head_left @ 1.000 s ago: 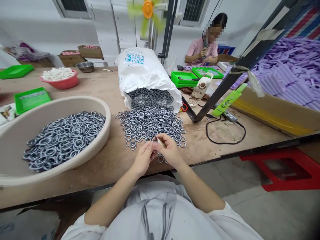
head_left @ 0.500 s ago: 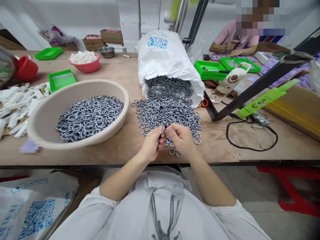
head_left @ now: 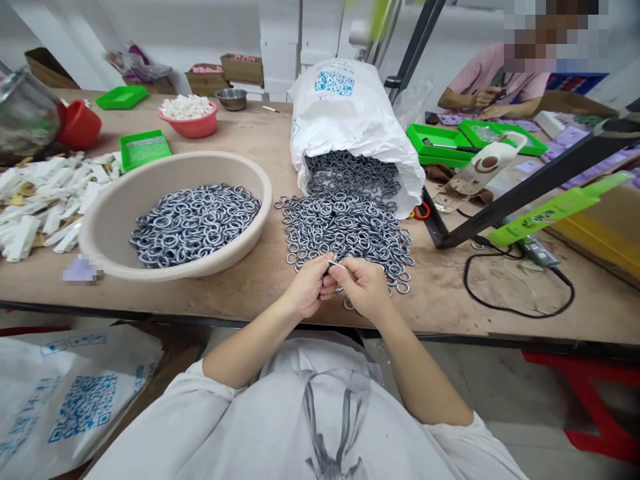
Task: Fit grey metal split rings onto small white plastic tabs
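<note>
Close together over the near edge of a pile of grey rings [head_left: 345,227], my two hands meet at the fingertips. My left hand [head_left: 309,288] is closed and pinches a ring, mostly hidden by the fingers. My right hand [head_left: 369,288] is closed too, thumb pressed against the fingers. A thin, shiny, dark-edged piece [head_left: 336,264] shows between the thumbs; what it is I cannot make out. The rings spill from a white sack [head_left: 345,110] lying on its side. To the left, a beige basin [head_left: 90,230] holds many similar rings.
White plastic pieces [head_left: 47,207] lie at the left. A red bowl [head_left: 190,127] and green trays [head_left: 145,152] stand behind the basin. A slanted black metal bar [head_left: 505,193], a cable [head_left: 467,283] and a bottle [head_left: 487,167] are at the right. A co-worker [head_left: 493,90] sits at the back right.
The view has shifted, so the table's things appear farther right. My right thumb has come across against the left fingers, and a thin shiny piece now shows between the hands.
</note>
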A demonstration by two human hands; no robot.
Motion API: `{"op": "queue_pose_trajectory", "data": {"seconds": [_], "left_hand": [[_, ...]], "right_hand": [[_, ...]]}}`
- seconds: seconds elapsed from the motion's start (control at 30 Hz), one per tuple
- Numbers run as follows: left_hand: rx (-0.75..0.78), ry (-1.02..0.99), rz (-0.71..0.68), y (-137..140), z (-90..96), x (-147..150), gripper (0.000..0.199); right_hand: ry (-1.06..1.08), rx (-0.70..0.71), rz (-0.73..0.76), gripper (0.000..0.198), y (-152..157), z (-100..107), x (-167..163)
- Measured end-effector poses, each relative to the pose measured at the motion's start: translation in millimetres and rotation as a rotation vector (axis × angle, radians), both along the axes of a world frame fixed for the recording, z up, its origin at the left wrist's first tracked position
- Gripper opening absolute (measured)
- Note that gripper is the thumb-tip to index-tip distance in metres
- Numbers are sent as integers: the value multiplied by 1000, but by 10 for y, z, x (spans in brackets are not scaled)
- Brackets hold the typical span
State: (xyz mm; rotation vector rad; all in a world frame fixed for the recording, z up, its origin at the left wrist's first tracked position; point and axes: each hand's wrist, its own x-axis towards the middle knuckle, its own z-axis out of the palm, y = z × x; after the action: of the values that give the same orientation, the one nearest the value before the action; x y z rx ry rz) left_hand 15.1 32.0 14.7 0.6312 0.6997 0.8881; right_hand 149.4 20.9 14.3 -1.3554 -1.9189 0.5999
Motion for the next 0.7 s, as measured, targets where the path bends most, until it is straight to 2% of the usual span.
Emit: {"op": "queue_pose_trajectory", "data": {"seconds": [0.1, 0.2, 0.27, 0.33, 0.4, 0.5, 0.6, 0.63, 0.7], "left_hand": [[-6, 14, -16, -17, -24, -17, 43], [42, 25, -68, -75, -13, -39, 41], [72, 37, -70, -101, 1, -48, 41], [90, 66, -15, -96, 2, -44, 40], [118, 115, 42, -73, -10, -30, 37], [188, 216, -48, -55, 22, -51, 36], [347, 399, -185, -93, 288, -269, 37], [452, 497, -131, -109, 447, -404, 36], [698, 710, 145, -113, 833, -754, 29]], "right_hand": [[49, -2, -54, 44, 63, -98, 38], [111, 39, -283, 49, 164, -168, 158], [208, 68, -367, 48, 193, -186, 206], [320, 50, -248, 36, 165, -183, 177], [388, 12, -101, 35, 107, -165, 86], [484, -57, -51, 34, 56, -114, -16], [585, -64, -147, 42, 66, -47, 81], [591, -44, -188, 43, 69, -28, 159], [564, 11, -264, 42, 67, -4, 344]]}}
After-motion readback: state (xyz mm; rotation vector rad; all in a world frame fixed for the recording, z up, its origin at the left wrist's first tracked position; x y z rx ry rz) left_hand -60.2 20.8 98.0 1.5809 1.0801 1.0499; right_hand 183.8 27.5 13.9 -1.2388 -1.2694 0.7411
